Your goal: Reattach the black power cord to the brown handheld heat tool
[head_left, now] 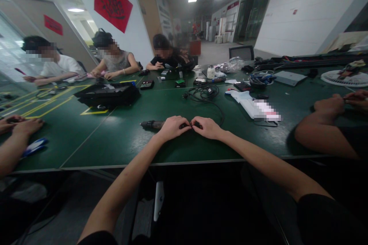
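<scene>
My left hand (174, 128) and my right hand (207, 128) meet over the near part of the green table (120, 141), fingertips almost touching. Both are closed in a pinch around small dark pieces, too small and covered to name. Out past the left hand's knuckles lies a dark, cylindrical tool (152, 124) with a narrow tip pointing left; the hand hides its other end. A black cable (202, 92) lies in loose coils beyond my hands, and one strand curves down behind the right hand.
An open black case (107, 93) stands at left. A white cloth-like item (244, 103), a basket (261, 79) and a flat grey device (290, 77) lie at right. Co-workers' arms reach in at both sides; several people sit opposite. Blue-and-white pliers-like handles (35, 146) lie at left.
</scene>
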`<state>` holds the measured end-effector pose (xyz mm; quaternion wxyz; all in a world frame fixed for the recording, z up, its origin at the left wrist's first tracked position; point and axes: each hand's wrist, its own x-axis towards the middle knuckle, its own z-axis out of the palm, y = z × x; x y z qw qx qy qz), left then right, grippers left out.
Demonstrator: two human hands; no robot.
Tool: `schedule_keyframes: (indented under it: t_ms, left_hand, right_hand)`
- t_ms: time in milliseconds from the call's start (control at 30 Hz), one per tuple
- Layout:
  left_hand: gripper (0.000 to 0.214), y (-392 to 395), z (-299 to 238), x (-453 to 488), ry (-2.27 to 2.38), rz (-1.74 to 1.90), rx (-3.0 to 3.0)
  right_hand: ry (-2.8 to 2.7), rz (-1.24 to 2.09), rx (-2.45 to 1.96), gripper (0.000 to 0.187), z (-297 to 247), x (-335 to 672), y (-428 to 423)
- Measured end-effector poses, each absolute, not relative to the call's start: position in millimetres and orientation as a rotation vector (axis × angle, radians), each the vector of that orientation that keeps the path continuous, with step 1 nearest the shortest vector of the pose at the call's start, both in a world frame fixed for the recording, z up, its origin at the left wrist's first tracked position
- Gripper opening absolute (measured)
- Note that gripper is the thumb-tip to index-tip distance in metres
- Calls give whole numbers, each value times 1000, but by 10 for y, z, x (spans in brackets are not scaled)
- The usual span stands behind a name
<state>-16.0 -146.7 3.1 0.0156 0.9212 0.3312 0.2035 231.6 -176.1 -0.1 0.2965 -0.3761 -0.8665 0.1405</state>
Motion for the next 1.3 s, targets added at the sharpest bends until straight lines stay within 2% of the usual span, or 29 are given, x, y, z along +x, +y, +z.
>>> schedule_keyframes:
  t_ms: [1100,1300]
  left_hand:
    - [30,-1462,37,-161,1033,638,2858]
    - [25,-1487,64,-170,972,611,2872]
  right_hand:
    - [-2309,359,-996,11,-12,2319,-1748]
    - [-2308,361,-997,11,-22,2326,-1743]
